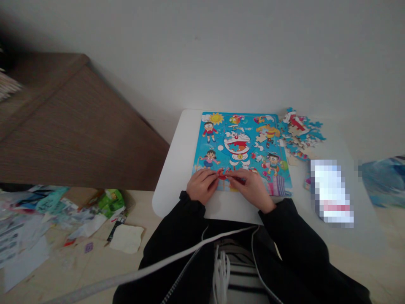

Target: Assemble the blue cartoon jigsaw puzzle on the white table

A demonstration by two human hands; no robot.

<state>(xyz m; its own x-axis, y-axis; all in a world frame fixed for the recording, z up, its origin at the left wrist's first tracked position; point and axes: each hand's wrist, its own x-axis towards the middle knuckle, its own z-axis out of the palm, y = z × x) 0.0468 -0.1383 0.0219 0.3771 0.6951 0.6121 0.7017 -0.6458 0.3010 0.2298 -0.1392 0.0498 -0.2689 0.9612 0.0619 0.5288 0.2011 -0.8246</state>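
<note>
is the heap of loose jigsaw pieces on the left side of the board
No, the loose jigsaw pieces lie heaped along the upper right edge of the jigsaw board.

The single camera rides on the person's (177, 240) head, near and above the table's (172, 152) close edge, facing forward and down, catching our room's wall (221, 55) past the far edge.

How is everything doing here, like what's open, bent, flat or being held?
Left hand: fingers pinched together
Right hand: fingers pinched together
Red piece: held at both hands' fingertips
Puzzle board: lying flat
Loose pieces: heaped
Black jacket: unzipped
Green packet: crumpled
Bright thing: blurred, can't tell
</note>
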